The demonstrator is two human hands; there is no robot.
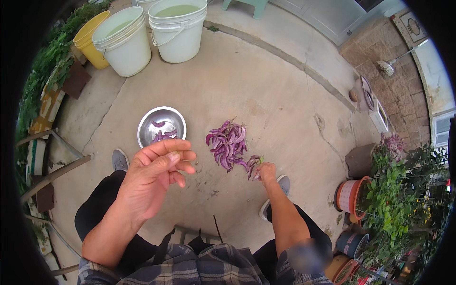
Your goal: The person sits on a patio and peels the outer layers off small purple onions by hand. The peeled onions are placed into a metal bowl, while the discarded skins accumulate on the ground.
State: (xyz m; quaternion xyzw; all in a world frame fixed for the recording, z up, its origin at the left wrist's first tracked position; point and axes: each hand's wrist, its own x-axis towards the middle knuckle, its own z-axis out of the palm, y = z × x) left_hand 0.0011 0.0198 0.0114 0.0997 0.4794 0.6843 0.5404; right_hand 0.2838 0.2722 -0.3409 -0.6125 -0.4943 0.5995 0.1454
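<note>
Out in front of my left thigh, my left hand [158, 167] is raised with curled fingers, and I see nothing held in it. Behind it on the concrete stands a round stainless steel bowl [144, 123] with several purple bean pods [165, 134] inside; the hand hides its near rim. My right hand [266, 172] grips a small bunch of purple bean pods [253, 166] near my right shoe. Just left of that bunch lies a heap of purple bean pods [228, 142] on the ground, some with thin stems showing.
White buckets [180, 39] of greenish liquid and a yellow bucket [92, 39] stand at the far left. Potted plants [384, 196] line the right side. A metal frame [57, 174] is at left. A low concrete step [278, 53] crosses behind, with a green stool [249, 5].
</note>
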